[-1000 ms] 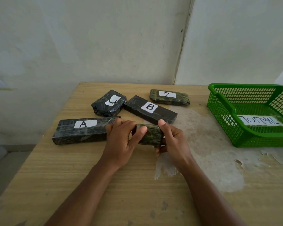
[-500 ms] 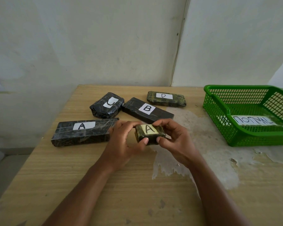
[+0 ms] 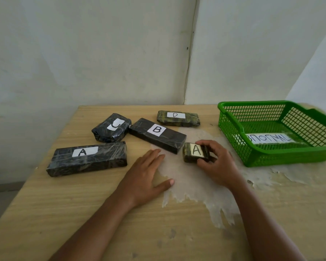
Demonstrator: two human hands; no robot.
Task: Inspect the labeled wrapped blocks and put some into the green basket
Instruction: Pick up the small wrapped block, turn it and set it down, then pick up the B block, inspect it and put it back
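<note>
Right hand (image 3: 217, 163) grips small A block (image 3: 195, 152); left hand (image 3: 146, 175) flat on table (image 3: 64, 204).

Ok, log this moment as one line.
right hand: grips small A block | left hand: flat on table | green basket: no blocks

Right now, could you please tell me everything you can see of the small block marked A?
The small A block is a short, chunky brick in dark, greenish glossy wrap, with a pale label bearing a black A on top. It sits on the table just right of the B block's near end, left of the basket. The right hand grips its right side; the left hand lies flat, apart.
</note>
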